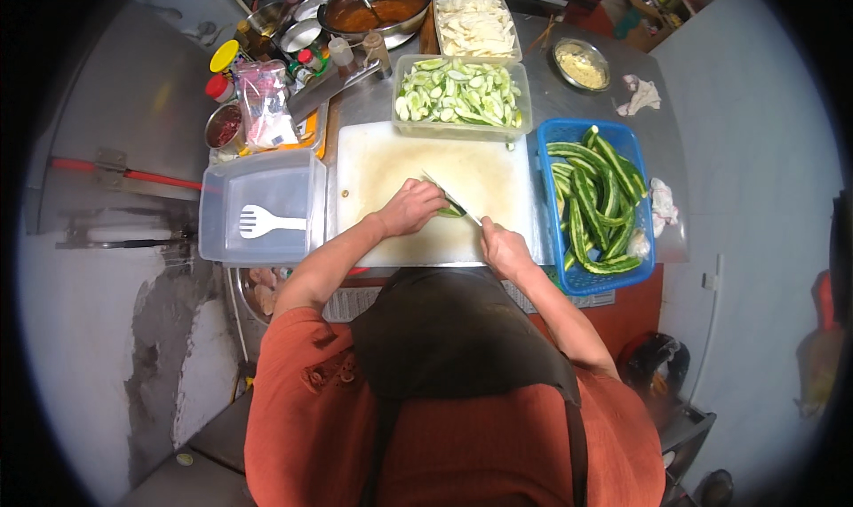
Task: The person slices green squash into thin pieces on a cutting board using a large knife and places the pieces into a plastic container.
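Observation:
On the white cutting board (400, 154), my left hand (414, 206) holds down a piece of green striped gourd (452, 210), mostly covered by the fingers. My right hand (506, 248) grips the handle of a kitchen knife (460, 204). Its blade slants up and left against the gourd, close to my left fingertips. Just beyond the board stands a clear plastic container (460, 132) of sliced pale green gourd (456, 94). To the right, a blue plastic basket (545, 174) holds several long, curved striped gourds (600, 194).
Left of the board, a clear plastic bin (280, 174) holds a white slotted spatula (263, 222). A cleaver (326, 94) lies behind it near squeeze bottles (342, 52). Farther back are a bowl of reddish sauce (390, 14), a tub of white strips (476, 24) and a metal bowl (581, 65).

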